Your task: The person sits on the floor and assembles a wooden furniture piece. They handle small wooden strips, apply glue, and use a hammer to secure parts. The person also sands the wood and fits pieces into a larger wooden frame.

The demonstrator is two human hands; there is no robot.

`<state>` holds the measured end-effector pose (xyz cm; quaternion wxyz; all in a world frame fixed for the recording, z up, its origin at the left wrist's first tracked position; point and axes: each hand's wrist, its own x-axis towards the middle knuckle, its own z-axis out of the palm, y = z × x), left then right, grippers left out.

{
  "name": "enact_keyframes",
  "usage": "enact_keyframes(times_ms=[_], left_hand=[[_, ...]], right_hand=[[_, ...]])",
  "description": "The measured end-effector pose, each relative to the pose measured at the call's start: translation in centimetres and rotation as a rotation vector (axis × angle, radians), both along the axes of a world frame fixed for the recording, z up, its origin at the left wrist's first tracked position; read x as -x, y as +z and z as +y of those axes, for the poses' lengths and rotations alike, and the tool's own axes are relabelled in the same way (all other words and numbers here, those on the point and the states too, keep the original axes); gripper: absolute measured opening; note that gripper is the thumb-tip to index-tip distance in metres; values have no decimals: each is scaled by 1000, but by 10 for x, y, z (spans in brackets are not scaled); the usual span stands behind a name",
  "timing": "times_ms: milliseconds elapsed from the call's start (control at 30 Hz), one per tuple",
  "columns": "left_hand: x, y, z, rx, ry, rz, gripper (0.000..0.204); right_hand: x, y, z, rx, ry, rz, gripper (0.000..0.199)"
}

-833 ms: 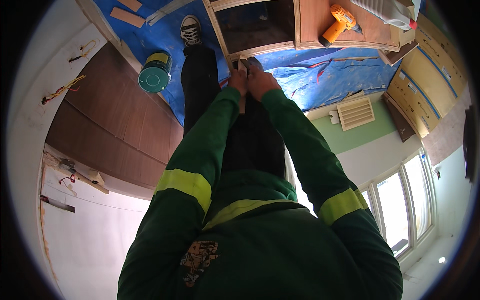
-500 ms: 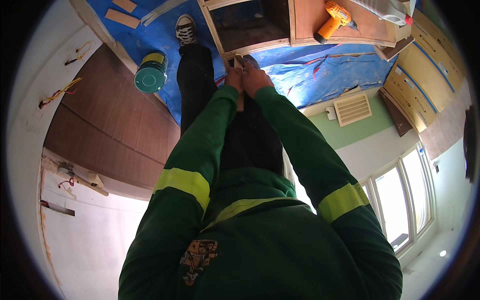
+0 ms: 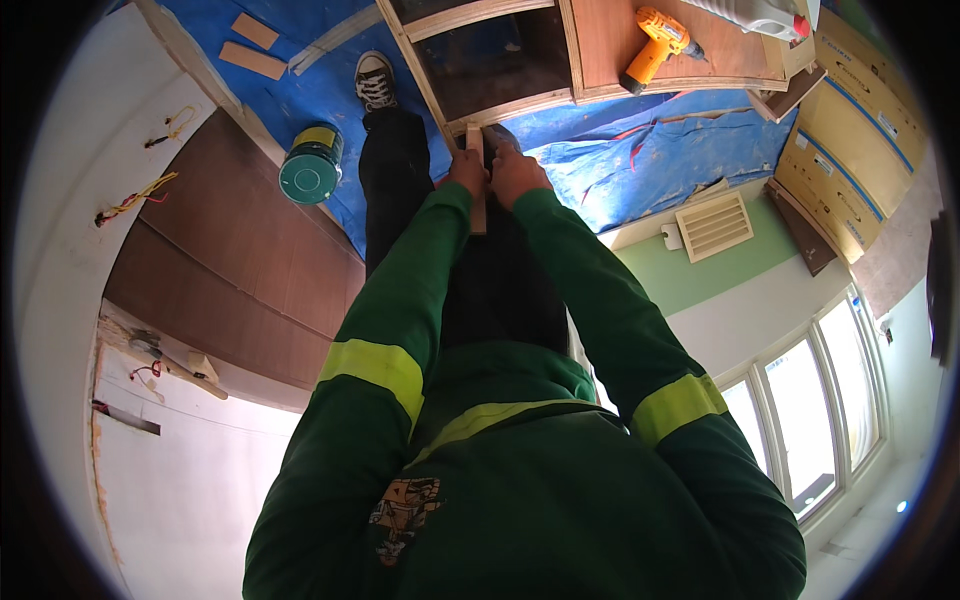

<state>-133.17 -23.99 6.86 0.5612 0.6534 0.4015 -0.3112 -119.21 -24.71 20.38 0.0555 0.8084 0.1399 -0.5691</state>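
Observation:
Both my arms reach forward in green sleeves, and the hands are close together over my legs. My left hand (image 3: pixel 466 172) is closed around a narrow wooden strip (image 3: pixel 478 220), which points away from me toward a wooden cabinet frame (image 3: pixel 515 108). Right beside it, my right hand (image 3: pixel 518 178) is closed on a dark grey tool (image 3: pixel 499 136) whose kind I cannot make out. The tool lies along the strip's right side, near its far end. Most of my fingers are hidden behind the backs of the hands.
A yellow-orange cordless drill (image 3: pixel 660 48) and a grey-white bottle (image 3: pixel 750 16) rest on the cabinet panel. Left stands a green paint bucket (image 3: pixel 310 178) on blue sheeting (image 3: pixel 225 90), with wood pieces (image 3: pixel 252 60) beyond. Cardboard boxes (image 3: pixel 850 140) are stacked right; wires (image 3: pixel 140 197) protrude from the left wall.
The view has shifted slightly, so the surroundings sit a little lower. Both hands have stayed together on the strip and the tool, and more of the strip's far end shows now.

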Motion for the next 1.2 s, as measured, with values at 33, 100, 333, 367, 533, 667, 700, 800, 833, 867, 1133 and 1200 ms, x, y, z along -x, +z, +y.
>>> enact_keyframes(times_ms=[33, 100, 333, 367, 533, 667, 700, 800, 833, 867, 1133, 1200], left_hand=[[2, 1, -1, -39, 4, 2, 45], [4, 2, -5, -112, 9, -5, 48], [4, -7, -14, -144, 37, -3, 50], [2, -7, -14, -128, 37, 26, 51], [6, -25, -15, -142, -12, -25, 49], [8, -18, -21, -172, 28, -44, 44], [7, -19, -20, -173, 38, -36, 42], [0, -20, -11, -112, 76, -15, 40], [-2, -17, -10, -97, 96, 26, 38], [-1, -11, -14, -77, 114, 65, 36], [-11, 6, -1, -29, 160, 98, 45], [-7, 6, -3, -53, 134, 84, 45]], right_hand=[[-3, 7, 4, -7, -9, 10, 40], [-6, 10, 5, -23, -12, 20, 39], [-4, 18, 10, 10, 15, 51, 36], [-4, 19, 9, 0, 4, 48, 35], [-10, 18, 14, -35, 57, 36, 35], [-9, 2, 7, -43, 56, 41, 37], [-9, -4, 10, -54, 81, 43, 37], [-12, -6, 15, -51, 47, 36, 38], [-11, -3, 15, -31, 56, 45, 39], [-7, 5, 13, -5, 63, 52, 39], [-13, 10, 16, -8, 74, 93, 38], [-18, 12, 25, 30, 73, 130, 37]])
